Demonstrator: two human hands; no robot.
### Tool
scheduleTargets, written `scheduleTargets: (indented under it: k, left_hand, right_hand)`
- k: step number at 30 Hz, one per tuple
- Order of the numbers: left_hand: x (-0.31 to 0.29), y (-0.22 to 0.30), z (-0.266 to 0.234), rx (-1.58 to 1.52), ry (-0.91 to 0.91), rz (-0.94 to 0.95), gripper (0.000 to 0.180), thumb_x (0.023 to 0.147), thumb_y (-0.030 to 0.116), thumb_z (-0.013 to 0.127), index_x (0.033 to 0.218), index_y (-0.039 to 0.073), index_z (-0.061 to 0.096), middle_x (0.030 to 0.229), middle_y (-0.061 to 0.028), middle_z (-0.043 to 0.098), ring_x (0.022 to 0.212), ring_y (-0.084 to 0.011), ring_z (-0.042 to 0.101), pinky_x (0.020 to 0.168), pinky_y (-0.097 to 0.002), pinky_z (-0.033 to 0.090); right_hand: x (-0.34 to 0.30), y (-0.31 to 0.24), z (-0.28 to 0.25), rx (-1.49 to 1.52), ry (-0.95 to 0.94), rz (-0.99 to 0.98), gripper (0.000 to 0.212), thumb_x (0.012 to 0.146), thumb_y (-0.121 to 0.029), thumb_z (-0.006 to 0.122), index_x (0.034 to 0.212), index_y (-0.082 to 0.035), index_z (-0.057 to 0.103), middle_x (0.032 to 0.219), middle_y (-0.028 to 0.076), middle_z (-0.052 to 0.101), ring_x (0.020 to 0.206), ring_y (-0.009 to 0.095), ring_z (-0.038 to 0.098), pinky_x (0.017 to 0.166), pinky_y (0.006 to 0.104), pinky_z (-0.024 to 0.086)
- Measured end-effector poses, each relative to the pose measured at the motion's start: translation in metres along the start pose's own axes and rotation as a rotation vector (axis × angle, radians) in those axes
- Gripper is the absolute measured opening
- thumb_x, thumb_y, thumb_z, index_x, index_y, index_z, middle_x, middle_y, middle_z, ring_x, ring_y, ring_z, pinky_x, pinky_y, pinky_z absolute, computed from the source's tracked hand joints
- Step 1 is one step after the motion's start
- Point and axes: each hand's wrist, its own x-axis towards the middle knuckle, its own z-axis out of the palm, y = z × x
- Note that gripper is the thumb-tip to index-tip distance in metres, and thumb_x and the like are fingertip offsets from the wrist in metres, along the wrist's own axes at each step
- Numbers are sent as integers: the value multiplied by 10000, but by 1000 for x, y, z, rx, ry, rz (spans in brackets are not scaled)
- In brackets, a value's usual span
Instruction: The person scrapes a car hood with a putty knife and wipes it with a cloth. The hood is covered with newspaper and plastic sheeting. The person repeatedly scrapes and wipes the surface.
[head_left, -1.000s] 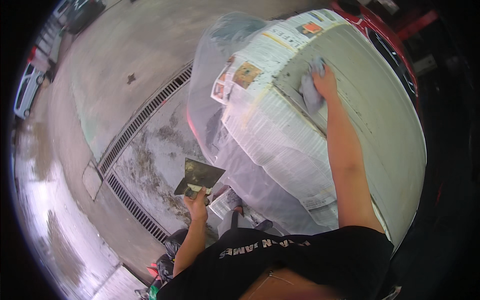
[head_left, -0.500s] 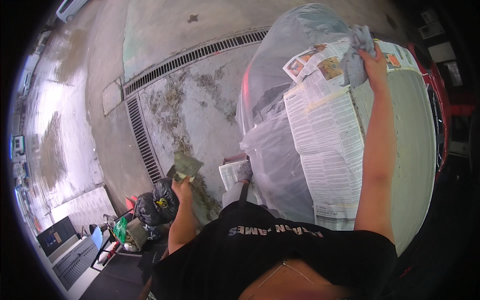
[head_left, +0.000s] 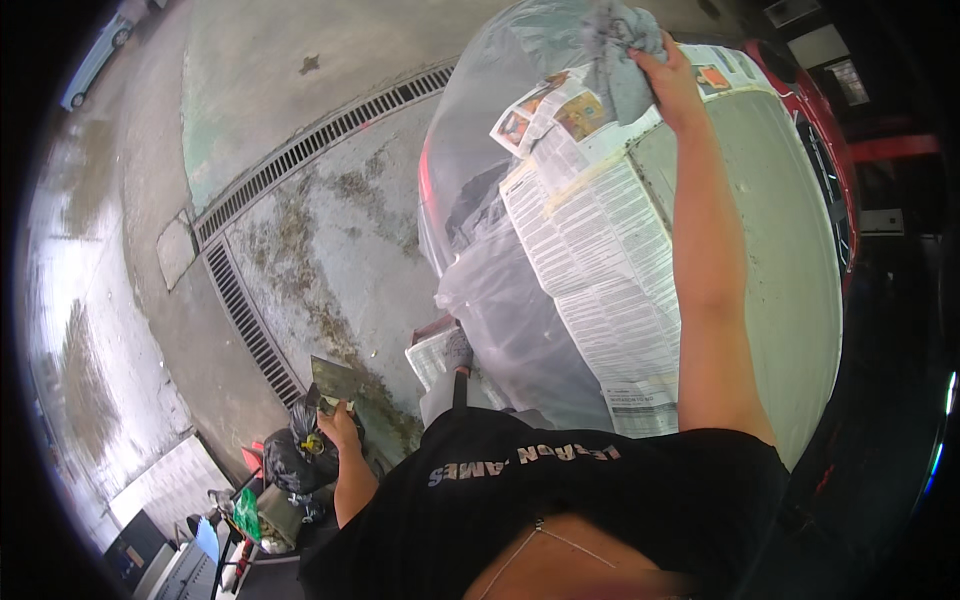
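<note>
Since a second ago the right hand [head_left: 668, 85] has carried the crumpled grey cloth [head_left: 618, 50] farther, its fingers gripping it atop the newspaper-masked, plastic-draped red car [head_left: 800, 130]. The left hand [head_left: 340, 428] hangs near left, fingers pinching a flat dark putty blade [head_left: 335, 382]; wiping appears ongoing.

Black short-sleeved T-shirt (pale chest lettering), bare forearms.

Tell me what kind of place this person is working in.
Probably a car body or paint shop: a red car masked with newspaper and plastic sheeting stands on a concrete floor with a long drain grate.
</note>
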Motion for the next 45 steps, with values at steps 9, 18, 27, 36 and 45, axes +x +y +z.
scheduleTargets:
  k: [9,18,27,36,45]
  left_hand:
    - [-6,34,23,-49,-61,76,179,857,29,699,1030,11,657,902,-43,706,697,-123,613,597,-282,487]
    - [-5,26,32,368,73,230,344,864,110,690,1160,-50,623,970,-205,733,923,-302,724,810,-381,532]
    - [-46,8,32,553,154,-68,413,785,141,691,1180,27,649,987,-250,716,995,-429,685,854,-462,524]
    - [-46,-15,42,-463,287,-234,355,862,5,679,1192,50,556,1001,-80,615,793,-189,635,657,-358,611]
    - [-85,171,191,-527,-348,20,313,888,40,705,1167,4,568,976,-77,668,731,-162,645,555,-312,494]
  right_hand:
    - [-53,101,48,-961,-135,-41,463,850,-103,652,1311,-57,630,1288,255,641,1210,400,609,1021,437,478]
    - [-88,-91,104,-88,18,-171,617,938,-248,724,1465,-29,490,1134,115,677,961,193,654,834,316,526]
    - [-50,-114,-17,593,270,-377,396,929,-281,612,1251,-52,629,1321,151,650,1147,304,667,989,479,540]
    - [-47,-43,117,349,69,281,378,966,-133,644,1330,-43,596,1255,131,675,1131,295,666,974,454,526]
    - [-135,-61,62,781,328,262,499,916,-104,699,1361,40,526,1265,162,629,1082,267,617,985,389,489]
